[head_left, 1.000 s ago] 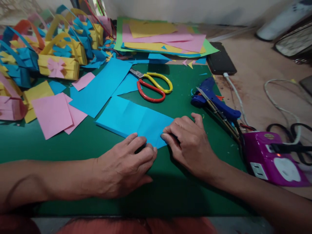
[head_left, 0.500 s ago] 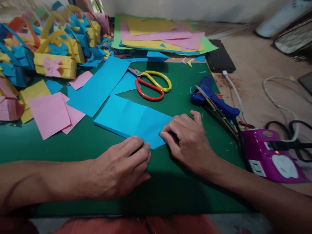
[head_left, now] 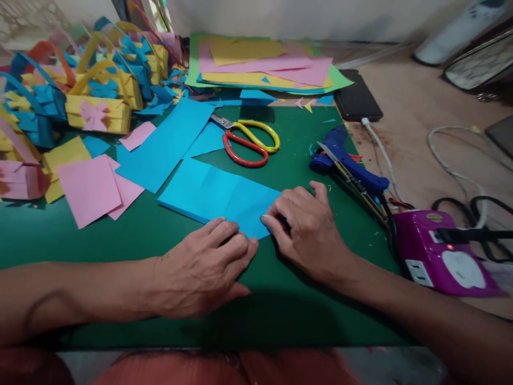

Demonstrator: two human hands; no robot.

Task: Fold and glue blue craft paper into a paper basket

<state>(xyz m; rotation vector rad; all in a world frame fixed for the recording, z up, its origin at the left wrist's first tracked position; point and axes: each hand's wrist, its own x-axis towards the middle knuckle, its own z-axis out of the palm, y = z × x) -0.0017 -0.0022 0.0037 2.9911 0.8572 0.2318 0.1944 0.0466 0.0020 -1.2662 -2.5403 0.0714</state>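
A folded sheet of blue paper (head_left: 216, 187) lies slantwise on the green mat, with faint creases across it. My right hand (head_left: 304, 230) has its thumb and curled fingers closed on the paper's right end. Along the near edge, my left hand (head_left: 208, 267) rests its fingertips on the paper, thumb held apart underneath on the mat side. Just beyond the paper lie scissors (head_left: 250, 141) with one red and one yellow handle. Another blue sheet (head_left: 168, 141) lies to the left, partly under the scissors' tips.
Pink paper squares (head_left: 90, 190) and small yellow paper baskets (head_left: 98, 112) are at left. Stacked coloured sheets (head_left: 264, 64) lie at the back. On the right are a blue glue gun (head_left: 356, 166), a cutter knife (head_left: 348, 179), a phone (head_left: 358, 96) and a purple power box (head_left: 449, 256).
My left hand has slid slightly right along the paper's near edge, closer to my right hand. The right hand keeps its place on the paper. The camera view has shifted a little.
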